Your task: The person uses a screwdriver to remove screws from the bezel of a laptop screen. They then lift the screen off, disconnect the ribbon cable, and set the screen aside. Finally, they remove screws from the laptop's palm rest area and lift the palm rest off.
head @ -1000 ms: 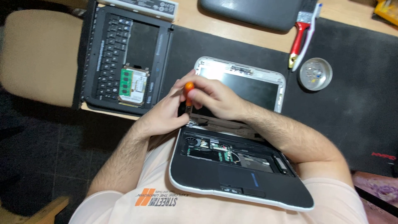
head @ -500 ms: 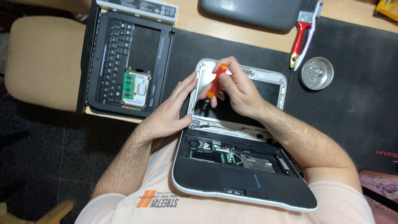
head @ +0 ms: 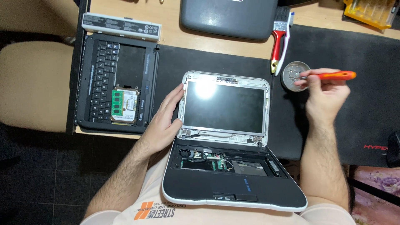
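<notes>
A small opened laptop point(head: 227, 146) lies across my lap and the desk edge, its screen panel point(head: 225, 106) without bezel and its base exposing circuit boards. My left hand point(head: 166, 121) rests flat against the screen's left edge, steadying it. My right hand point(head: 323, 93) holds an orange-handled screwdriver point(head: 333, 75) with its tip over a small round metal dish point(head: 293, 75) that holds screws, right of the screen.
A removed black keyboard panel point(head: 116, 79) with a hard drive and green memory sticks point(head: 124, 105) lies at left. Behind it is a white battery point(head: 121, 27). A grey laptop point(head: 229, 16), a red-handled brush point(head: 278, 43), a yellow parts box point(head: 368, 12) and a black desk mat point(head: 358, 116) surround.
My right hand has moved with the screwdriver from the screen's upper left corner across to the metal dish on the right. My left hand slid to the screen's left edge.
</notes>
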